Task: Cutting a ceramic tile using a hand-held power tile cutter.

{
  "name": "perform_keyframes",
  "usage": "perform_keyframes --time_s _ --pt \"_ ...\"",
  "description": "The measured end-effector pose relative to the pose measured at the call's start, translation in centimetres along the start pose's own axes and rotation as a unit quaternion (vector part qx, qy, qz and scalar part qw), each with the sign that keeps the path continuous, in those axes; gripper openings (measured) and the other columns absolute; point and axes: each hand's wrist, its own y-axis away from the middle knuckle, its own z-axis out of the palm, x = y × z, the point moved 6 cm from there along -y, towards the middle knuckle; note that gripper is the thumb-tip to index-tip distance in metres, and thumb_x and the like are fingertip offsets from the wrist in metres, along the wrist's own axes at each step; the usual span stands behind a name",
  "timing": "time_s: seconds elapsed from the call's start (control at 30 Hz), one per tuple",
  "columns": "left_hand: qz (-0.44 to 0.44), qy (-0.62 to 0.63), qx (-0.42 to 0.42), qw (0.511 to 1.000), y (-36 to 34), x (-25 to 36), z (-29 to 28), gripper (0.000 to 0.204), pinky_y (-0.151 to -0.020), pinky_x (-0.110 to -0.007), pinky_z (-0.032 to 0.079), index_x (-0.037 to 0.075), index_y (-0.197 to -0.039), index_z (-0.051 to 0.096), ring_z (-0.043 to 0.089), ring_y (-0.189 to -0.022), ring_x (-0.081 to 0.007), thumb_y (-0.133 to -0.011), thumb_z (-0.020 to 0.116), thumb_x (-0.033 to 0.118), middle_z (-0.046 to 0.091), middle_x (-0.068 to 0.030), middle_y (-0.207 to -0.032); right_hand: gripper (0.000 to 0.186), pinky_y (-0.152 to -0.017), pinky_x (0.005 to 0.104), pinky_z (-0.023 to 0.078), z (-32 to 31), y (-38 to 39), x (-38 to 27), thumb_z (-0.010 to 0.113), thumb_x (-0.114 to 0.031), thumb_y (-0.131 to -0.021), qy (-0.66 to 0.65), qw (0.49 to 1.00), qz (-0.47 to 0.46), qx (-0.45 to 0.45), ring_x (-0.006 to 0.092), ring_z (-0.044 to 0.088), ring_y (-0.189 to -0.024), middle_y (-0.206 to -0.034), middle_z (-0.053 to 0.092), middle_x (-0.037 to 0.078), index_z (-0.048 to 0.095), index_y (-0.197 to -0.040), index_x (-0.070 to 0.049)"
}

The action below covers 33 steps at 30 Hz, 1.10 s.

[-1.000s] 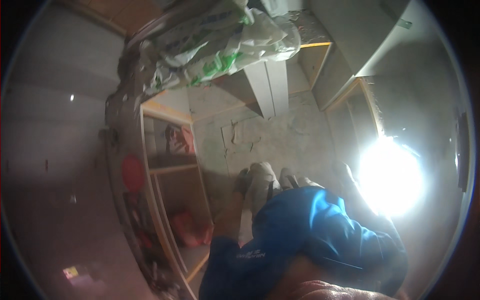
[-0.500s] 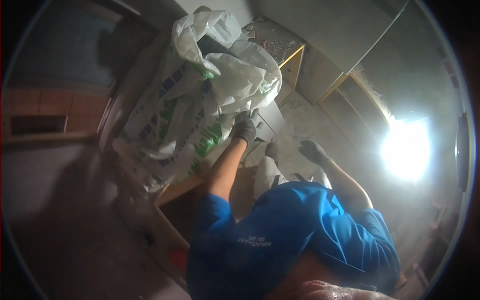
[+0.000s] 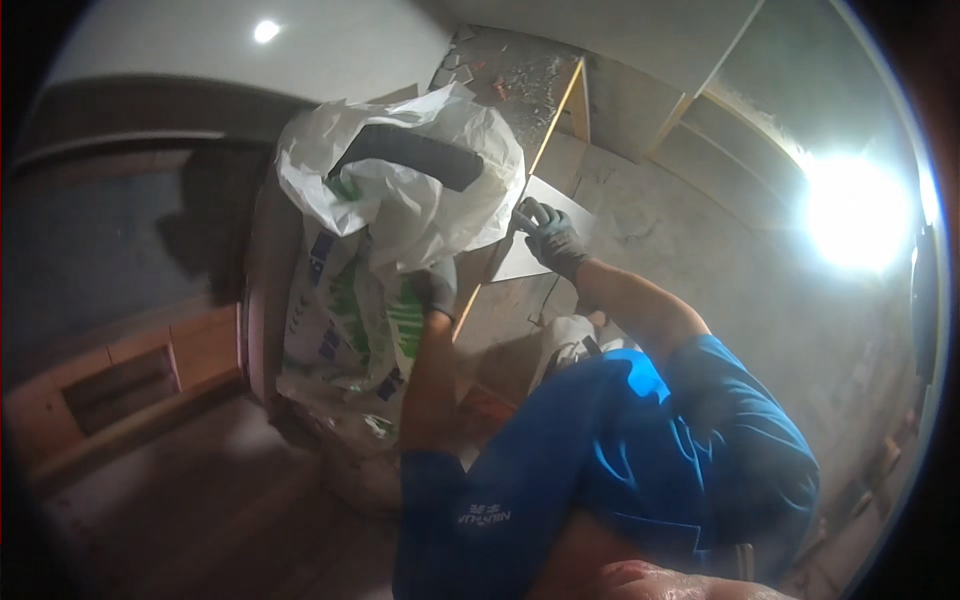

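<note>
White bag (image 3: 400,205) | contents (image 3: 410,155) dark grey, unclear | left hand (image 3: 437,287) against bag

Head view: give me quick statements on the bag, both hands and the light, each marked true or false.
1. The left hand is against the bag. True.
2. The right hand is bare. False: it wears a grey glove.
3. The bag is plain black. False: it is white with green and blue print.
4. A bright light shines at the picture's right. True.
5. The bag's top is tied shut. False: it gapes open.
</note>
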Motion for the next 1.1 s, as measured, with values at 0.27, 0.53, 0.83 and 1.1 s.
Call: perform_keyframes --time_s 0.27,0.53,0.83,1.1 --pt "0.123 0.013 -0.232 0.965 8.2 14.0 -2.5 0.053 -0.103 -0.053 0.045 -0.003 -0.135 0.059 0.06 -0.117 -0.042 -0.092 0.066 0.026 0.062 -0.0255 -0.126 0.038 -0.093 0.0473 0.051 -1.4 0.7 -1.0 0.067 -0.022 -0.084 0.048 0.987 -0.046 0.145 0.0334 0.06 -0.119 -0.139 0.055 0.014 0.059 -0.121 -0.019" --pt "0.042 -0.062 -0.14 0.987 4.4 13.8 4.2 0.064 -0.106 -0.053 0.043 -0.005 -0.14 0.051 0.057 -0.121 -0.0456 -0.087 0.07 0.027 0.06 -0.0273 -0.131 0.034 -0.088 0.0459 0.052 -6.3 10.2 4.5 0.074 -0.025 -0.08 -0.066 0.996 0.049 0.041 0.0333 0.063 -0.109 -0.122 0.062 0.013 0.061 -0.108 -0.012" --pt "-0.132 -0.094 -0.432 0.887 2.2 13.7 11.9 0.06 -0.092 -0.047 0.052 -0.009 -0.104 0.071 0.069 -0.106 -0.0424 -0.087 0.065 0.048 0.071 -0.0304 -0.105 0.038 -0.089 0.0439 0.057 -10.0 27.2 11.6 0.078 -0.017 -0.077 -0.062 0.933 0.272 0.226 0.0373 0.066 -0.107 -0.121 0.066 0.015 0.063 -0.11 -0.009" --pt "-0.067 -0.051 -0.583 0.808 7.7 17.6 18.2 0.077 -0.091 -0.048 0.052 -0.021 -0.101 0.065 0.068 -0.108 -0.0472 -0.089 0.064 0.055 0.067 -0.0411 -0.103 0.029 -0.077 0.0379 0.06 -15.2 50.4 9.5 0.082 -0.015 -0.078 -0.17 0.772 0.478 0.382 0.0278 0.073 -0.085 -0.104 0.072 0.015 0.065 -0.099 -0.005"
